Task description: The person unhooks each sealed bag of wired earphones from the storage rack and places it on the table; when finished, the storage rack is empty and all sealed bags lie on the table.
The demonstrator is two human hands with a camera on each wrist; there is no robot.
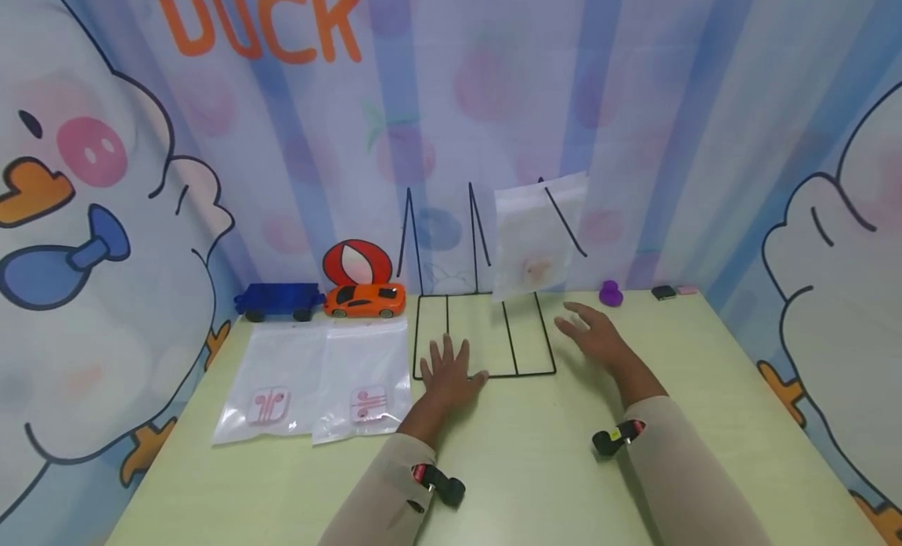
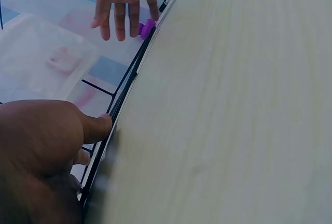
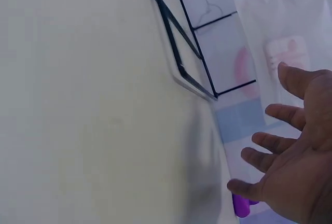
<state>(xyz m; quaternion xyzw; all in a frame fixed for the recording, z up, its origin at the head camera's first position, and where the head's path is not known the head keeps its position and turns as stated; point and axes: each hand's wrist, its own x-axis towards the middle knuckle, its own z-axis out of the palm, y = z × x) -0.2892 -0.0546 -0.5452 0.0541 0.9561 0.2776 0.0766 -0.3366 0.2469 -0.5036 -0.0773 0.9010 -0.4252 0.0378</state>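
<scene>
A black wire display rack (image 1: pixel 537 373) with upright prongs stands on the table near the back wall. One zip bag (image 1: pixel 521 225) hangs from its right prong, with a small pinkish case (image 3: pixel 288 50) inside it in the right wrist view. My left hand (image 1: pixel 451 383) rests over the front bar of the rack's base, fingers spread; in the left wrist view the thumb lies along the bar. To the right of the rack, my right hand (image 1: pixel 599 341) is held with fingers apart and nothing in it, the hanging bag just beyond it.
Two flat zip bags (image 1: pixel 282 358) lie side by side at left, each with an earphone case (image 1: pixel 369 403). Behind them stand a blue toy trailer (image 1: pixel 278 299) and an orange toy car (image 1: pixel 366 301). A purple object (image 1: pixel 611 294) and small black (image 1: pixel 663 293) and pink blocks (image 1: pixel 687 291) sit back right.
</scene>
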